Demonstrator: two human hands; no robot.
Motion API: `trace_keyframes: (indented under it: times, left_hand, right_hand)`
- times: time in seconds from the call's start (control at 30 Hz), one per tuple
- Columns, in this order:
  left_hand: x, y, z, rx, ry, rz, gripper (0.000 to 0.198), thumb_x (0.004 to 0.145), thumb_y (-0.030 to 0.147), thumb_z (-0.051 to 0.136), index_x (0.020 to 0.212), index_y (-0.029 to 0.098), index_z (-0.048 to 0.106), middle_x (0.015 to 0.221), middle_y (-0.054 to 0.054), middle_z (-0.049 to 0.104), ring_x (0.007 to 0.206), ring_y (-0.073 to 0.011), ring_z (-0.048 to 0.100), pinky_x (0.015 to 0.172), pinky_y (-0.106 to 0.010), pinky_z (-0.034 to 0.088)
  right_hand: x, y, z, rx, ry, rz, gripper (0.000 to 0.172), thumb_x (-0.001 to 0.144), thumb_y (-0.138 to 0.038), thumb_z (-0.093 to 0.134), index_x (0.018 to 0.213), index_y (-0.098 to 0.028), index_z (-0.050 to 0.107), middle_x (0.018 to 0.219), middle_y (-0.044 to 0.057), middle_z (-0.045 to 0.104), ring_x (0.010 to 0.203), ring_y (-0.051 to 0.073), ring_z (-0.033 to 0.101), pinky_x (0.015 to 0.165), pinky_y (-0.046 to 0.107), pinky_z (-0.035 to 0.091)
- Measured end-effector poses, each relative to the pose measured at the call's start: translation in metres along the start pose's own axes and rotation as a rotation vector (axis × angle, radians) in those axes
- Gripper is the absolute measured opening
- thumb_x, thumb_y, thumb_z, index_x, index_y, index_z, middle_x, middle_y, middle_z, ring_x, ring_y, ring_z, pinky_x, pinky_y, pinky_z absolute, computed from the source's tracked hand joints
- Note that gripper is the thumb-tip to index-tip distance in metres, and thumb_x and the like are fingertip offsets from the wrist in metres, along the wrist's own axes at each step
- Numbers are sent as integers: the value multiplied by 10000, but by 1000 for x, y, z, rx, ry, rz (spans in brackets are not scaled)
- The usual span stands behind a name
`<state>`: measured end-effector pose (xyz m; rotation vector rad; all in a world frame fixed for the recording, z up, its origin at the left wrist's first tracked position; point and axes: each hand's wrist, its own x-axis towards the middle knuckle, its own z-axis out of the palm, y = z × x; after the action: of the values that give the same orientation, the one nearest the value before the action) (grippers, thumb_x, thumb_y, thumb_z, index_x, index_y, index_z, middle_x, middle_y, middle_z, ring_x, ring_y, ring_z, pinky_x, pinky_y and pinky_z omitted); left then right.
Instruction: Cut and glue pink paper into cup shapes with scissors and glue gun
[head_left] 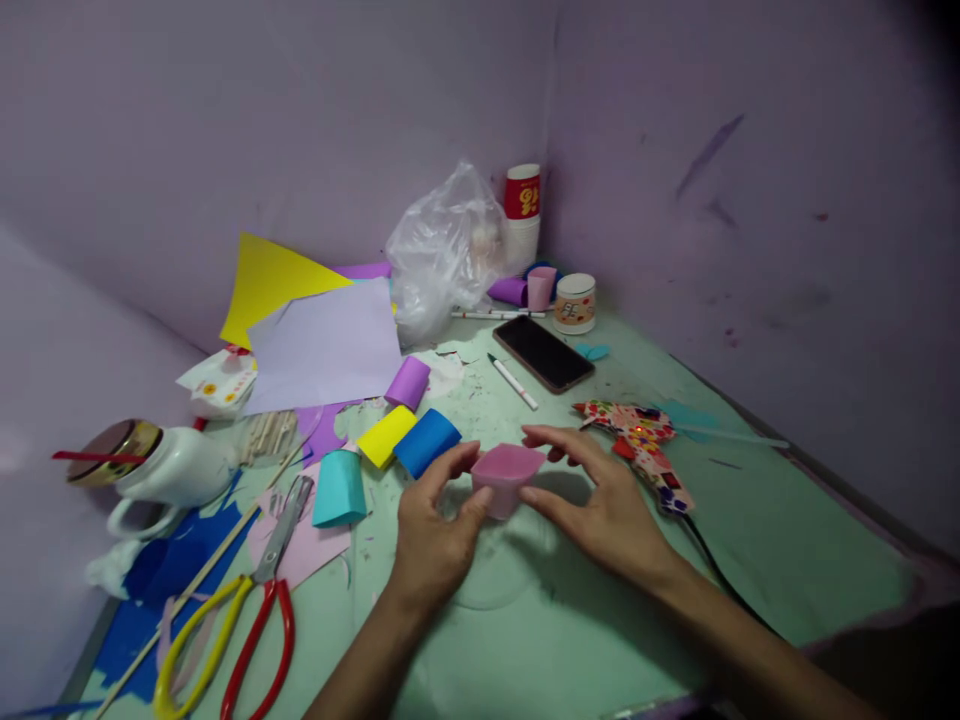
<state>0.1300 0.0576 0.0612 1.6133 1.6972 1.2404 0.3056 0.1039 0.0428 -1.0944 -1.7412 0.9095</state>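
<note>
A small pink paper cup shape (pixel 504 485) stands on the pale green table between my two hands, its opening facing up. My left hand (pixel 442 520) has its thumb and fingertips at the left side of the pink piece. On the other side, my right hand (pixel 596 500) is spread, thumb and fingers apart, the thumb tip close to the pink wall. Curved paper pieces lie to the left: blue (pixel 427 443), yellow (pixel 387 436), purple (pixel 408 383) and turquoise (pixel 339 488).
Scissors (pixel 274 560) and a long stick lie at the left, near a white mug (pixel 187 465). A floral-covered glue gun (pixel 645 440) with a black cord is at the right. Behind are a phone (pixel 544 352), a marker (pixel 513 382) and a plastic bag (pixel 446 250).
</note>
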Motion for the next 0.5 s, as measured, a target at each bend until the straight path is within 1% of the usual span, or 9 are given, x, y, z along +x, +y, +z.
trace_keyframes:
  times: [0.07,0.13,0.23,0.3,0.33,0.4,0.47,0.5]
  left_hand:
    - [-2,-1,2,32,-41,46,411,781,250,650,1168,114,616,1121,-128,705,983,-210,676,870,-339,552]
    - [-5,0,5,64,-83,109,442,786,251,644,1195,93,597,1142,-142,697,1012,-213,670,900,-341,543]
    - [-8,1,7,115,-124,216,470,785,247,634,1221,83,576,1167,-133,690,1065,-199,653,934,-303,524]
    - [-6,0,4,164,-113,271,443,782,242,626,1204,110,590,1157,-103,699,1074,-185,647,942,-281,516]
    - [-4,-1,0,197,-85,285,397,791,233,610,1173,126,607,1131,-91,708,1056,-180,653,935,-282,518]
    - [3,-7,-12,282,24,275,291,822,206,558,1094,140,638,1063,-94,720,1001,-189,662,911,-321,529]
    - [12,-14,-27,387,159,224,244,839,178,520,1046,127,641,1017,-126,710,964,-230,656,878,-402,531]
    - [16,-19,-33,441,200,196,241,829,172,531,1039,122,637,1012,-140,703,957,-258,649,858,-444,529]
  right_hand:
    - [-3,0,-6,-84,-5,-138,441,761,-248,715,1186,-233,601,1196,109,616,1079,287,568,921,482,451]
    - [-4,1,-9,-156,-12,-253,391,789,-248,702,1166,-249,600,1204,102,597,1130,288,539,954,487,423]
    - [-3,4,-10,-206,-6,-329,285,802,-226,700,1073,-255,615,1123,87,630,1060,277,563,909,478,432]
    - [-2,7,-10,-200,-7,-352,172,809,-200,692,957,-254,623,1055,70,659,1001,266,579,882,473,432]
    - [-1,8,-9,-189,-7,-354,129,813,-189,687,903,-254,622,1025,60,670,978,261,585,873,470,433]
    - [1,10,-9,-155,-11,-338,98,824,-176,675,840,-255,619,987,43,683,949,248,597,858,458,440]
    - [2,11,-8,-107,-22,-310,92,832,-181,669,830,-262,626,967,30,689,932,234,610,841,437,457]
    - [2,11,-8,-82,-25,-297,91,836,-182,667,831,-264,629,962,26,690,926,226,616,831,425,468]
